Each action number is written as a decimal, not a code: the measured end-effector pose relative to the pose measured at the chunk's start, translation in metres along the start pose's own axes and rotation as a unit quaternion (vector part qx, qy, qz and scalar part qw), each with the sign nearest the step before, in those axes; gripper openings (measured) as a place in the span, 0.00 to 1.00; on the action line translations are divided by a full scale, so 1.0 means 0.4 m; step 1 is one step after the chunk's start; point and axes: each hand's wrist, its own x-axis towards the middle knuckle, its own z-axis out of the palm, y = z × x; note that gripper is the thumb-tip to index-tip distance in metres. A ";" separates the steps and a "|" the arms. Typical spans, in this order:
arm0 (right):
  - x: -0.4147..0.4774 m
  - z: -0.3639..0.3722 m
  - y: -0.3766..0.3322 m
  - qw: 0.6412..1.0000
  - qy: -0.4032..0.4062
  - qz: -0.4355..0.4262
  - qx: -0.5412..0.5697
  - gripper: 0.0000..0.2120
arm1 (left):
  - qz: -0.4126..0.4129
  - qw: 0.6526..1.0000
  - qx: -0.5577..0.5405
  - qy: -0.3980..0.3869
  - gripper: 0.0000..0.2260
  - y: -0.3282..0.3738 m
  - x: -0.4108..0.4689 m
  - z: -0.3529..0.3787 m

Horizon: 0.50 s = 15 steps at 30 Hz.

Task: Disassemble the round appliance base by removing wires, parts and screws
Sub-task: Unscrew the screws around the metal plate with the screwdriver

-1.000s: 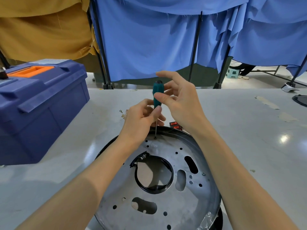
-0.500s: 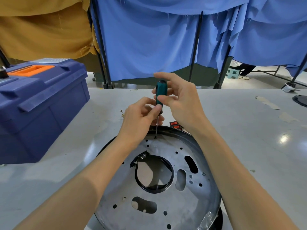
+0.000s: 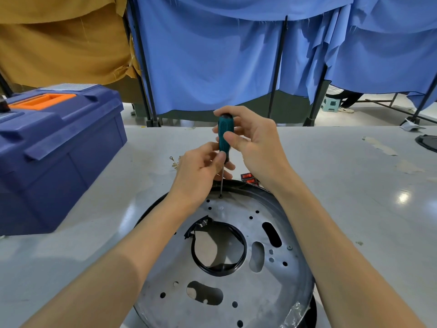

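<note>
Above grey table (image 3: 331,185), right hand (image 3: 255,147) clasps upright screwdriver (image 3: 223,131), left hand (image 3: 198,171) pinching lower handle.

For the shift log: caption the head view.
Left hand and right hand hold teal screwdriver upright, tip on a screw of the round base.

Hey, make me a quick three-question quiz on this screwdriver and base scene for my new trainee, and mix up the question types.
1. True or false: the screwdriver is lying flat.
2. Which hand holds the top of the teal handle? A) the left B) the right C) neither
3. Fill in: the blue toolbox sits on the table to the person's ____.

Key
1. False: it stands upright, tip on the round base near its far rim.
2. B: the right hand; the left hand pinches lower down.
3. left
</note>
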 end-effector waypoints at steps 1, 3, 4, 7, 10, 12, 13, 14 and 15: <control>0.000 0.003 0.000 1.000 -0.001 0.000 0.003 0.15 | 0.000 1.000 0.007 0.000 0.07 -0.001 0.000 0.000; -0.002 0.006 -0.001 1.000 0.001 -0.004 -0.003 0.13 | 0.002 1.000 0.014 0.007 0.05 -0.002 0.000 -0.001; -0.003 0.006 -0.001 1.000 0.004 -0.007 -0.007 0.14 | 0.002 1.000 0.018 0.012 0.04 -0.003 0.001 -0.002; -0.001 0.002 0.000 1.000 0.013 -0.007 -0.013 0.20 | -0.012 0.999 0.014 0.033 0.06 -0.004 0.002 -0.001; 0.001 -0.004 -0.002 1.000 0.009 -0.009 -0.011 0.21 | -0.011 0.998 0.031 0.049 0.11 -0.001 -0.001 0.002; 0.002 -0.005 0.000 1.000 0.004 -0.010 -0.009 0.19 | -0.005 0.999 0.004 0.043 0.06 -0.001 0.002 0.000; 0.002 -0.004 0.001 1.000 0.003 -0.005 -0.003 0.17 | -0.004 0.999 -0.005 0.034 0.03 0.002 0.002 -0.001; 0.001 -0.001 0.001 1.000 0.002 0.000 0.007 0.15 | -0.004 1.000 0.001 0.027 0.03 0.003 0.002 -0.002; 0.000 0.002 0.001 1.000 0.002 0.002 0.013 0.12 | -0.006 1.000 0.014 0.022 0.04 0.002 0.002 -0.001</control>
